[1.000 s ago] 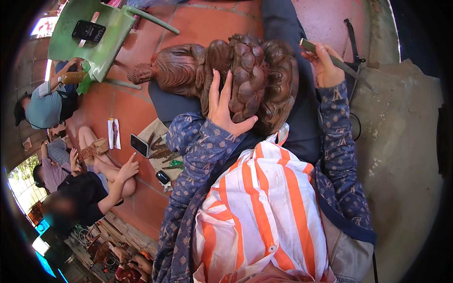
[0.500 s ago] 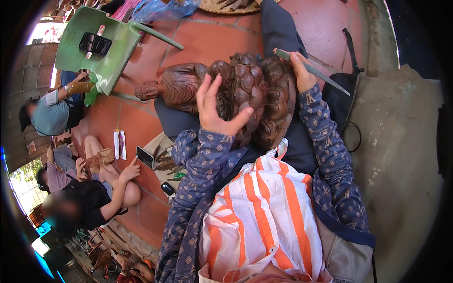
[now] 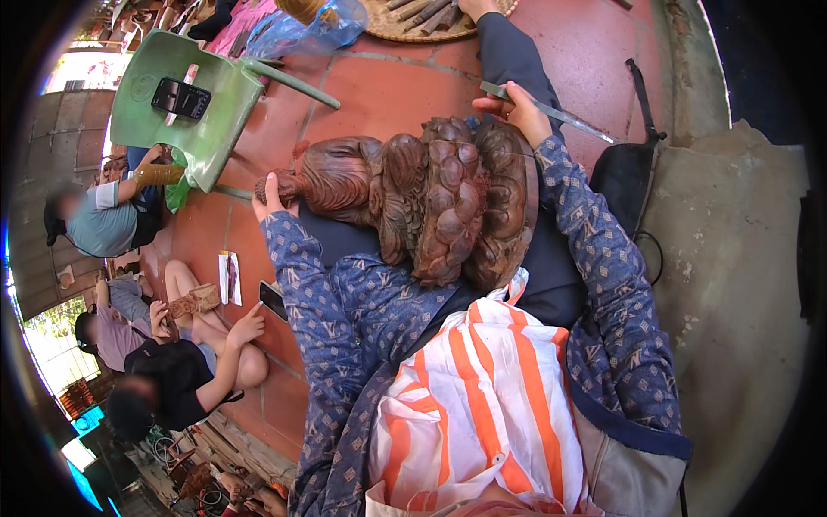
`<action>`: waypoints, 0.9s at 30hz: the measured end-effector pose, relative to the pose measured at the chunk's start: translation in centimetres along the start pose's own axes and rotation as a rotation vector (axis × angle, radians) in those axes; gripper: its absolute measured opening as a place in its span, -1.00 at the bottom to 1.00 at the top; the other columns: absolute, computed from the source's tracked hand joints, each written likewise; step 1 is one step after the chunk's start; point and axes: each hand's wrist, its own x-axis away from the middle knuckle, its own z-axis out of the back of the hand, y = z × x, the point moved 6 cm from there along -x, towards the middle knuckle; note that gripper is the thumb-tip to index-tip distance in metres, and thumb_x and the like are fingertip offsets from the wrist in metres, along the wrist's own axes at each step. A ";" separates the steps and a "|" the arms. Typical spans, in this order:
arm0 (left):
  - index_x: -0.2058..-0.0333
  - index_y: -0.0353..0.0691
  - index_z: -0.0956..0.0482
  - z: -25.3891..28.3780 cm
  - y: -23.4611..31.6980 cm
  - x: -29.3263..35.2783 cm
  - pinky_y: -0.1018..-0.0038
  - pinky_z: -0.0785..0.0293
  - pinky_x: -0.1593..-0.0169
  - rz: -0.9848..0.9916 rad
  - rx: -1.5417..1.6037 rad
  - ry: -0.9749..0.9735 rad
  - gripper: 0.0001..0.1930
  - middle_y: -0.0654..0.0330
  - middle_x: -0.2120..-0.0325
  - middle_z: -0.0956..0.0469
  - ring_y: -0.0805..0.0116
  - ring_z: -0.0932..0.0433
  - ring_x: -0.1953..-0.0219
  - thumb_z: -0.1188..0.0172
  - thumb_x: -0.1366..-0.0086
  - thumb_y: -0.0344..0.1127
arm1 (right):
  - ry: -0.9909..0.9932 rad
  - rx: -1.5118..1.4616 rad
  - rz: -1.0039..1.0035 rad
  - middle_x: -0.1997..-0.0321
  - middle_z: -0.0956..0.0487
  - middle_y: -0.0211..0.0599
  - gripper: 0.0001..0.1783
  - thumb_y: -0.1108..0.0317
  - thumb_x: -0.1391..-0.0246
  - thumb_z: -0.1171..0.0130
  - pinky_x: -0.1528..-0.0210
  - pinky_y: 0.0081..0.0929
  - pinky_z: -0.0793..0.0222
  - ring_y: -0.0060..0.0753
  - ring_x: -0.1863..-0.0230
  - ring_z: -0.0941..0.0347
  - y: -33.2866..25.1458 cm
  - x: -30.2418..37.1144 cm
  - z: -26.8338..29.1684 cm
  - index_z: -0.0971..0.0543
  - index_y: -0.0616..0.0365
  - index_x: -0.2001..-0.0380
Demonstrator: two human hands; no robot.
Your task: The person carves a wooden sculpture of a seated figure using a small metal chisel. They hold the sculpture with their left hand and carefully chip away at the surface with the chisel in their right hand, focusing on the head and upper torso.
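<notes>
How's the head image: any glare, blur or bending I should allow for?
Head view: daylight washes out the barred opening at far left; the lower-left corner is shadowy; edges bow near the black rim; the wooden Buddha statue and flat metal hand tool look reasonably sharp.

Floor: red-orange square tiles (image 3: pixel 366 95), pale joints. Directly on it: 1 round tan woven tray (image 3: pixel 388 32) at top, bearing several slim brown sticks (image 3: pixel 437 19); 1 translucent blue plastic bag (image 3: pixel 303 36), beside tray; 1 narrow white rectangular piece (image 3: pixel 225 289); 1 green plastic chair (image 3: pixel 217 129), carrying 1 black rectangular phone (image 3: pixel 181 98). Lap, dark navy trousers (image 3: pixel 534 257): 1 brown carved wooden statue (image 3: pixel 452 202), lying lengthwise, head left.
</notes>
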 end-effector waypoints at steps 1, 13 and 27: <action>-0.12 -0.31 -0.29 -0.2 0.0 0.4 0.14 -0.49 -0.08 0.100 0.119 -0.011 -0.35 0.00 -0.02 -0.44 0.08 -0.47 -0.01 -0.39 -0.14 -0.20 | 0.006 -0.030 -0.063 0.14 -0.65 -0.17 -0.52 0.03 -0.38 0.26 0.02 -0.54 -0.33 -0.43 0.12 -0.54 0.1 0.2 -0.6 -0.52 0.18 0.16; 0.23 -0.35 -0.46 -3.5 2.0 0.8 0.09 -0.48 -0.09 0.024 0.354 -0.179 -0.69 -0.05 0.30 -0.52 -0.01 -0.53 0.15 -0.17 -0.14 -0.25 | 0.024 -0.042 0.233 0.78 -0.28 -0.44 -0.47 0.06 -0.37 0.27 0.25 -0.55 -0.25 -0.47 0.55 -0.28 -2.1 4.0 0.4 -0.55 0.29 0.29; 0.04 -0.41 -0.42 -11.7 0.8 -4.0 0.00 -0.42 -0.07 0.073 0.377 -0.493 -0.51 -0.23 0.17 -0.45 -0.11 -0.48 0.09 -0.06 -0.15 -0.15 | 0.319 -0.149 0.438 0.14 -0.55 -0.17 -0.44 -0.03 -0.42 0.38 -0.11 -0.40 -0.28 -0.39 0.08 -0.43 -1.5 13.1 -1.3 -0.45 0.25 0.10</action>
